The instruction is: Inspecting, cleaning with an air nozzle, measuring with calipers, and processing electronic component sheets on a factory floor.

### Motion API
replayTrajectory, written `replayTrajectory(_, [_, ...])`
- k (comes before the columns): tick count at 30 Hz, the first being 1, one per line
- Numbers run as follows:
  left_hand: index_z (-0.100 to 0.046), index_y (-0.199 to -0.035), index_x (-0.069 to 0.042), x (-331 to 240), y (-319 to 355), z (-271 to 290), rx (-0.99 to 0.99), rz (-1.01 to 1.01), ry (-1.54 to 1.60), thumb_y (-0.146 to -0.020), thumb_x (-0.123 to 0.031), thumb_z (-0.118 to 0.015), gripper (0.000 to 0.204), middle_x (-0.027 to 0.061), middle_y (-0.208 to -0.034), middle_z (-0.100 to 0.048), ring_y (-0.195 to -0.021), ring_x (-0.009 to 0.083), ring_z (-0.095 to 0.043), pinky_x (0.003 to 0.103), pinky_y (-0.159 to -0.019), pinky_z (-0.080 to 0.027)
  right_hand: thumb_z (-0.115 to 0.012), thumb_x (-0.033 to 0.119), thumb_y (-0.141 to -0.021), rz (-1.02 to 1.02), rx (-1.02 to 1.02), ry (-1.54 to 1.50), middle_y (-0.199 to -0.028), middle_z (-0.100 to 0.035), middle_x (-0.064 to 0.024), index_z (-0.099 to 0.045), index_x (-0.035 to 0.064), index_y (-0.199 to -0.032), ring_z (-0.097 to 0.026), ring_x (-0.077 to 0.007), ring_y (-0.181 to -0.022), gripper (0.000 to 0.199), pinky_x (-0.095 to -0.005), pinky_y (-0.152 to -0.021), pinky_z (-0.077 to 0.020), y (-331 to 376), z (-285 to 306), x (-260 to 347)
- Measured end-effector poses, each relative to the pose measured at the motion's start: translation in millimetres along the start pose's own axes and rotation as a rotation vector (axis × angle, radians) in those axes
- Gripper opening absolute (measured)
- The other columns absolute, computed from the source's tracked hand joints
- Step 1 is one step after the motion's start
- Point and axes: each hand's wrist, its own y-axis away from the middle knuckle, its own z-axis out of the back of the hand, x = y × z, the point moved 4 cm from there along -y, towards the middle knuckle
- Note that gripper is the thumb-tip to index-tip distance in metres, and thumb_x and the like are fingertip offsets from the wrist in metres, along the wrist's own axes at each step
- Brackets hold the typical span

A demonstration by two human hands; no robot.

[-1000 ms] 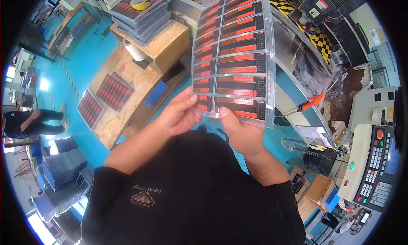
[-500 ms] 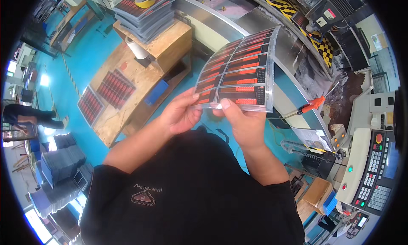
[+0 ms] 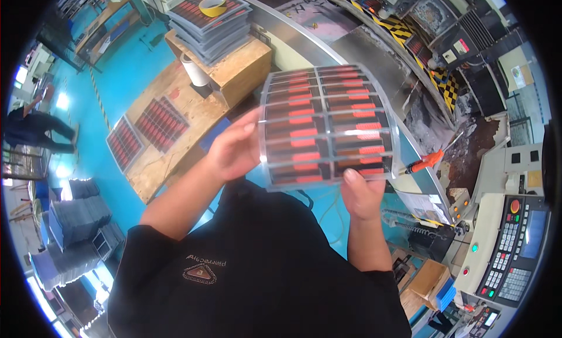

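Note:
A clear plastic sheet [image 3: 325, 127] printed with two columns of red and black panels is held up in front of me, its surface bowed and slightly blurred. My right hand [image 3: 363, 197] grips the lower edge near the right corner, thumb on the face and fingers mostly hidden behind. At the left edge, my left hand [image 3: 234, 147] holds the sheet, with some fingertips hidden by it. Two similar sheets, one [image 3: 124, 143] by the bench edge and another [image 3: 162, 124] beside it, lie flat on the wooden bench [image 3: 149, 177] to my left.
A stack of sheets [image 3: 208, 30] topped by a yellow tape roll [image 3: 212, 6] stands on a wooden box [image 3: 243, 62]. A white roll [image 3: 194, 71] is beside it. Right are a machine bed [image 3: 374, 39], an orange-handled tool [image 3: 427, 161] and a control panel [image 3: 512, 247]. Another person [image 3: 41, 127] stands far left.
The sheet has tilted to face me more and come lower. My right hand has shifted right and down along its edge; my left hand has moved up to its left side.

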Motion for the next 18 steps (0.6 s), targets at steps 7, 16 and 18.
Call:
replayTrajectory(7, [-0.047,-0.136,-0.003,-30.0,-2.7,-3.9,-0.111,-0.076,-0.241,-0.094,-0.018,-0.061,0.047,0.0104,-0.126,-0.06,-0.106,0.0202,-0.064,0.033,-0.087,-0.055,-0.069,0.011,-0.082,-0.104,-0.011,-0.144,-0.142,-0.046,-0.0132,-0.034,0.0018,-0.145,-0.046,-0.0277,-0.131,0.073,-0.044,-0.108,-0.0387,17.9,24.5,-1.4])
replayTrajectory(16, [-0.058,-0.118,-0.003,-33.4,-8.5,-10.4,-0.248,-0.068,-0.223,-0.092,-0.011,-0.065,0.028,0.0078,-0.108,-0.067,-0.088,0.0164,-0.068,0.028,-0.078,-0.058,-0.07,0.023,-0.087,-0.678,0.384,0.113,-0.126,-0.058,-0.0108,-0.049,0.001,-0.135,-0.058,-0.0248,-0.115,0.057,-0.0415,-0.092,-0.0511,41.1,43.2,-14.9])
replayTrajectory(18, [-0.059,-0.115,-0.003,-31.4,-10.6,-6.0,-0.276,-0.043,-0.207,-0.092,-0.01,-0.065,0.025,0.0074,-0.105,-0.067,-0.087,0.0165,-0.068,0.028,-0.077,-0.058,-0.069,0.03,-0.089,-0.674,0.829,0.547,-0.125,-0.061,-0.0127,-0.053,0.0,-0.13,-0.061,-0.026,-0.112,0.053,-0.0397,-0.092,-0.0513,38.2,22.4,-1.4])
